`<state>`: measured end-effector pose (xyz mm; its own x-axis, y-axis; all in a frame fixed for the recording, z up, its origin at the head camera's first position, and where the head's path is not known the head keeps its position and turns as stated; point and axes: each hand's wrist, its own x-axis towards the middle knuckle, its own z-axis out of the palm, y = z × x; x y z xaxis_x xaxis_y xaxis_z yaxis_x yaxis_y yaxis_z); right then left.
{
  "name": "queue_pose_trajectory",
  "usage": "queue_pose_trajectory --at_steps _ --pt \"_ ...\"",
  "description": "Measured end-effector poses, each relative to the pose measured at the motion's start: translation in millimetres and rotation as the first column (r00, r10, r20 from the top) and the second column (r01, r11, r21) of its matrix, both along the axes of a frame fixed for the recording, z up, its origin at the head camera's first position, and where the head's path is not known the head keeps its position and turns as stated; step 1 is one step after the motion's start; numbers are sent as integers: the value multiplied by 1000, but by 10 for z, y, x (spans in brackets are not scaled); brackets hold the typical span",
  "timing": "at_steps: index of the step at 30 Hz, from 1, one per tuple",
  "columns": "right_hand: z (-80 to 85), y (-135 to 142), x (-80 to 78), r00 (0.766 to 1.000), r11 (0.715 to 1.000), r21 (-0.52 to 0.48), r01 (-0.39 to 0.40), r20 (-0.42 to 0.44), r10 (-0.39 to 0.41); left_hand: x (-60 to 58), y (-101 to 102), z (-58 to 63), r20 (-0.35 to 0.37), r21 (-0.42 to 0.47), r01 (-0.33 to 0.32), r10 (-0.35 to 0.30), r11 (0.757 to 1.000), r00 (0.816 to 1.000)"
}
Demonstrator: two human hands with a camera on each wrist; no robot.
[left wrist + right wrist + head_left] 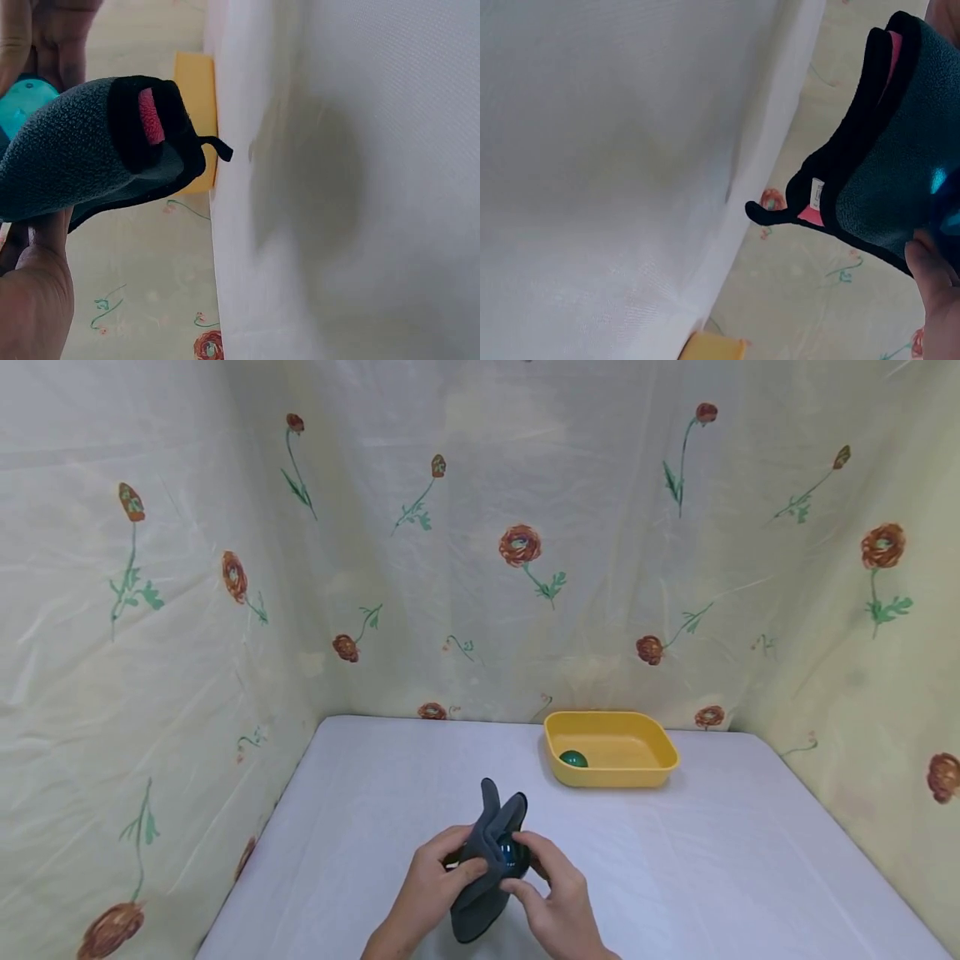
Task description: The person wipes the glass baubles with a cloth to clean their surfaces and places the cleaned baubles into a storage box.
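My left hand (429,881) grips a folded dark grey-blue cloth (477,910), thumb on its near side. The cloth has black edging, a small hanging loop and a bit of pink showing, clearest in the left wrist view. Against the folds lies a glossy dark teal ball (514,855), pinched between the thumb and fingers of my right hand (561,897). In the left wrist view the ball (26,103) looks bright turquoise and is partly covered by the cloth. Both hands are raised above the table, and the cloth hides some left fingers.
Toward the back of the white-covered table (390,777) stands a yellow tray (622,778), right of centre. A green ball (573,759) lies in its near left corner. Flower-patterned curtains (480,610) close off the back and both sides.
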<state>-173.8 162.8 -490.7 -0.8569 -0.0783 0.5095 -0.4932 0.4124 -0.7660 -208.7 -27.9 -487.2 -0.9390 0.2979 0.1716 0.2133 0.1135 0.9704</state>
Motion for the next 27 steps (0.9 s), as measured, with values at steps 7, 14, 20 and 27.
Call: queue_pose_trajectory --at_steps 7,14,20,27 --pt "15 -4 21 992 998 -61 -6 128 14 -1 13 -4 -4 11 8 -8 1000 1000" --pt "28 5 15 988 1000 -15 17 153 -15 23 34 15 -2 12 -5 5 1000 1000" --pt "109 13 22 971 999 -32 24 237 -16 27 45 19 11 14 -10 10 1000 1000" --pt "160 60 -12 929 994 -106 -23 364 61 24 50 13 -12 28 0 1 1000 1000"
